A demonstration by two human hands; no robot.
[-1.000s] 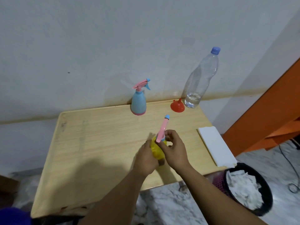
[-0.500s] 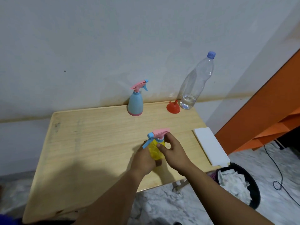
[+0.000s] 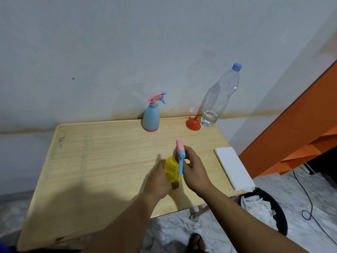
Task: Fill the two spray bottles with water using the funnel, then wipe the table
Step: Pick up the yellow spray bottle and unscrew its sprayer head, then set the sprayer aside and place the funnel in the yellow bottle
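Yellow spray bottle (image 3: 172,168), near the table's (image 3: 102,154) front edge, is being gripped by the left hand (image 3: 158,178) while the right hand (image 3: 196,172) is pinching its pink spray head (image 3: 179,148). The head's nozzle is swinging round between frames, suggesting screwing; whether on or off cannot be told. Red funnel (image 3: 193,123) and water bottle (image 3: 219,97) are standing untouched at the far edge.

There is only one view, from a camera on the person's head. It looks forward and down, from close above the left hand (image 3: 158,177) and right hand (image 3: 195,171). Beyond the hands it shows the counter (image 3: 102,154) up to the wall (image 3: 127,52); floor lies right of them
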